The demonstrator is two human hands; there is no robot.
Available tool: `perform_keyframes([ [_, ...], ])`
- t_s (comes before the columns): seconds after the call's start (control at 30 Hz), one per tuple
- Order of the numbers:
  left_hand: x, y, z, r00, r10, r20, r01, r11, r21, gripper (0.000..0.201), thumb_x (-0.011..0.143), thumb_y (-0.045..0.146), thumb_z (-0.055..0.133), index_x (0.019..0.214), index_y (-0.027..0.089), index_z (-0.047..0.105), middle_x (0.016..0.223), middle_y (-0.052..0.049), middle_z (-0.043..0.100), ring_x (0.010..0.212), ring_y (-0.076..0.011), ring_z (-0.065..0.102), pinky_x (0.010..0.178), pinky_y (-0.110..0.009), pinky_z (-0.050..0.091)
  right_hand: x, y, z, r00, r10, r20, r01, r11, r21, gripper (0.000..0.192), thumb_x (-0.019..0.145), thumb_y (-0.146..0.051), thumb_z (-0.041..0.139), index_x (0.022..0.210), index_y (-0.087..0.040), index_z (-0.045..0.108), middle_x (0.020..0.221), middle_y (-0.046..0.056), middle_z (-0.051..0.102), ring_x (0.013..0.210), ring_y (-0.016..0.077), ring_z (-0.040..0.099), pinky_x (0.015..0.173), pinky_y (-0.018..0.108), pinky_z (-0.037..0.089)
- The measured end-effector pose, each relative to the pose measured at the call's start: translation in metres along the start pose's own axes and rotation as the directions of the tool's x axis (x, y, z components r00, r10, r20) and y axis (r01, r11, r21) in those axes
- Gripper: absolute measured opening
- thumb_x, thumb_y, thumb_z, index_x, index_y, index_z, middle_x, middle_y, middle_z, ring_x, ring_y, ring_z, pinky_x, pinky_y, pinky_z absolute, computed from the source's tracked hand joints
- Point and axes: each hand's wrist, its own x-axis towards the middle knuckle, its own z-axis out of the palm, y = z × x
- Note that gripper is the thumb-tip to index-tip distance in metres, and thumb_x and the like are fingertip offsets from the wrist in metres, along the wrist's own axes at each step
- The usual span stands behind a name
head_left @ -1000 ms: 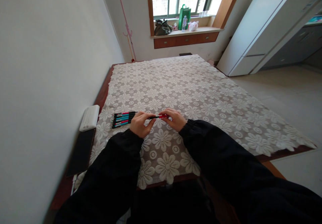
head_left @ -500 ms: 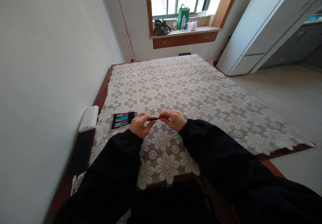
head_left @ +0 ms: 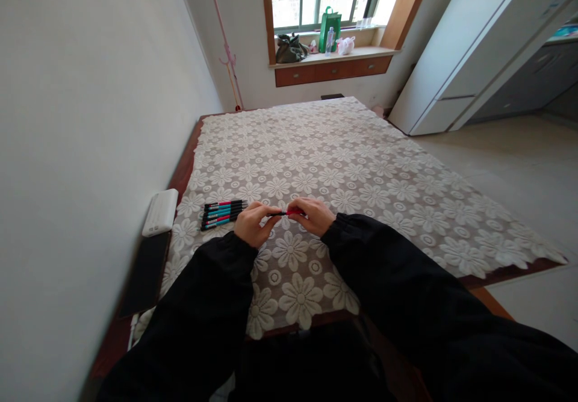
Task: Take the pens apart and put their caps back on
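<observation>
Between my two hands a slim black-and-red pen (head_left: 283, 213) lies crosswise, just above the flowered tablecloth (head_left: 300, 299). My left hand (head_left: 253, 222) pinches its black end between thumb and fingers. Closed on the red end is my right hand (head_left: 312, 214), its thumb and fingertips pressed together. Parts of the pen are hidden by the fingers. Left of my left hand, several pens (head_left: 222, 214) with black, red and teal barrels rest side by side in a row on the cloth.
A white power bank (head_left: 160, 212) and a dark flat phone-like slab (head_left: 143, 275) lie along the table's left edge by the wall. Beyond the table, a windowsill holds a green bag (head_left: 330, 32) and a clear bottle (head_left: 329, 41). A white fridge (head_left: 456, 53) stands at right.
Both hands stay almost where they were. The fingers of my right hand have shifted slightly on the red end, and more of its red shows.
</observation>
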Motion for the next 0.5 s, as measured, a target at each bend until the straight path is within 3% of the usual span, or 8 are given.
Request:
perform_keyframes([
  [0.13,-0.0001,-0.0004,0.0005,1.000,0.008,-0.001,-0.008,1.000,0.000,0.013,0.091,0.029,0.072,0.102,0.023,0.077,0.086,-0.003,0.075,0.079,-0.0166,0.070,0.073,-0.031,0.058,0.0009,0.0012,-0.0011,0.998,-0.043,0.049,0.046,0.998,-0.045,0.023,0.105,-0.029,0.046,0.096,-0.020,0.066,0.082,0.004,0.069,0.077,0.0170,0.062,0.075,0.029,0.043],
  [0.27,0.0002,0.0000,0.0004,1.000,-0.012,-0.022,0.012,1.000,-0.001,0.015,0.090,0.029,0.073,0.103,0.023,0.077,0.084,-0.003,0.075,0.076,-0.0165,0.069,0.071,-0.031,0.058,-0.0008,0.0015,0.0013,0.999,0.025,0.023,-0.023,0.998,-0.063,0.022,0.098,-0.034,0.061,0.116,-0.021,0.061,0.086,0.002,0.069,0.074,0.0163,0.061,0.072,0.028,0.043],
  [0.4,0.0004,0.0005,0.0002,1.000,0.004,-0.016,-0.004,1.000,-0.014,0.014,0.090,0.028,0.073,0.103,0.023,0.077,0.084,-0.003,0.074,0.075,-0.0160,0.069,0.071,-0.030,0.058,-0.0007,0.0019,0.0016,1.000,-0.019,0.022,0.021,0.998,-0.062,0.012,0.100,-0.031,0.058,0.101,-0.020,0.063,0.086,0.004,0.069,0.077,0.0172,0.062,0.073,0.028,0.043],
  [0.5,0.0000,0.0005,0.0005,1.000,0.002,-0.021,-0.002,1.000,-0.006,0.014,0.090,0.029,0.073,0.103,0.023,0.077,0.083,-0.003,0.074,0.075,-0.0158,0.069,0.071,-0.030,0.058,0.0001,0.0018,0.0008,0.998,-0.051,0.037,0.054,0.996,-0.076,0.020,0.104,-0.032,0.049,0.099,-0.021,0.065,0.087,0.005,0.071,0.081,0.0182,0.064,0.076,0.029,0.044],
])
